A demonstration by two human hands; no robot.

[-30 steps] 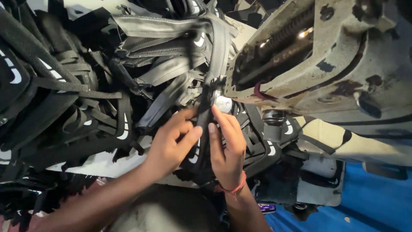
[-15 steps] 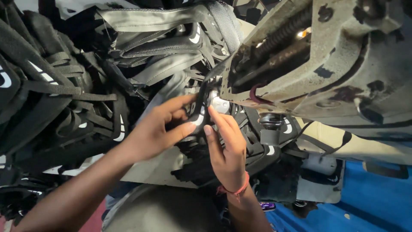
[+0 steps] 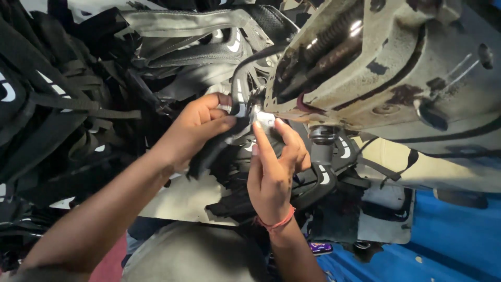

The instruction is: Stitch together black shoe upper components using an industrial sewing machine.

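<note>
A black fabric piece (image 3: 224, 141) with white curved marks lies under the head of a worn cream sewing machine (image 3: 386, 68). My left hand (image 3: 195, 128) pinches this piece between thumb and fingers, just left of the needle area (image 3: 261, 112). My right hand (image 3: 274, 162), with a red thread band on the wrist, presses its fingers flat on the same fabric right below the lit needle area. The needle itself is hidden by fingers and fabric.
A large heap of black and grey strap-like pieces (image 3: 78, 94) fills the left and top. More black pieces (image 3: 334, 167) lie to the right of my hands on the pale table (image 3: 177, 201). A blue surface (image 3: 449, 240) shows at lower right.
Both hands have shifted up and a little right with the fabric, closer to the machine head. The view has tilted, bringing the machine nearer.
</note>
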